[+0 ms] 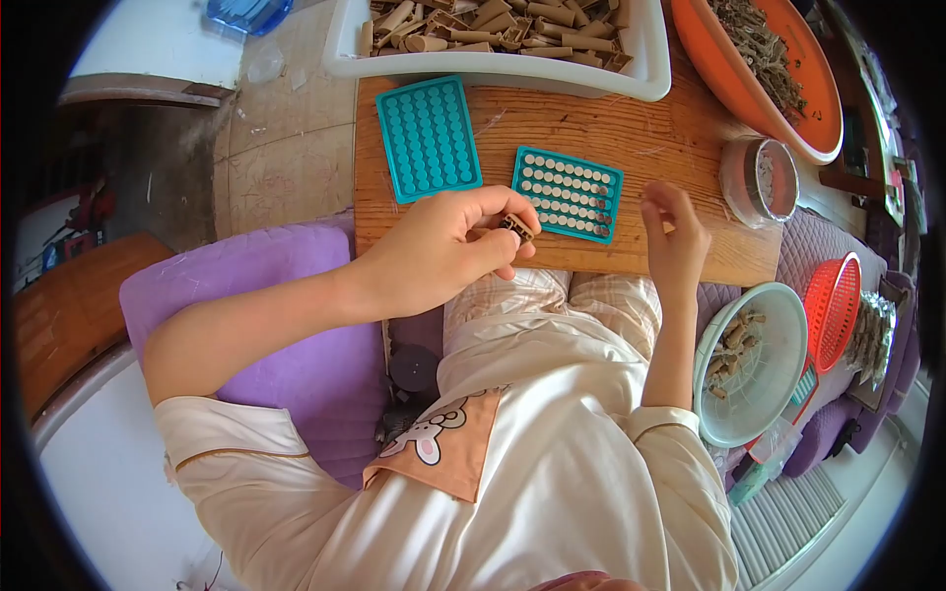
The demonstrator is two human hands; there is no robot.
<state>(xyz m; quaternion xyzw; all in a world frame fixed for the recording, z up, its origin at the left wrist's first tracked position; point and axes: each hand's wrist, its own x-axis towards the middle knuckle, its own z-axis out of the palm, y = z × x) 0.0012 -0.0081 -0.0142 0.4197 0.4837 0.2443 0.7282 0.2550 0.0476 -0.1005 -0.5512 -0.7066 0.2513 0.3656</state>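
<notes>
Left hand (pixel 443 234) sits mid-frame, thumb and fingers pinched on a small brown piece (pixel 516 229) with dark markings, just off the near left corner of the disc tray (pixel 616 200). Fingertip hold probably leaves most of the piece exposed and easy to turn. Right hand (pixel 680 241) is raised right of centre, apart from the piece; fingers bent, thumb and fingertips close together. Can't tell whether they grip anything.

Teal disc tray has rows of pale round discs, some dark ones at its right end; likely placed there so both hands reach it. Second teal tray (pixel 430 136), with round hollows, lies upper left of it on the wooden table (pixel 641 128). White tub (pixel 493 69) of curved tan pieces (pixel 483 32) sits at top centre, seemingly pushed back to save working room. Clear jar (pixel 759 182) at right; pale basin (pixel 774 389) lower right.

Pose: left forearm comes across from lower left, elbow out, wrist near level. Right forearm stands nearly upright in frame, wrist bent so fingers point toward upper left.
</notes>
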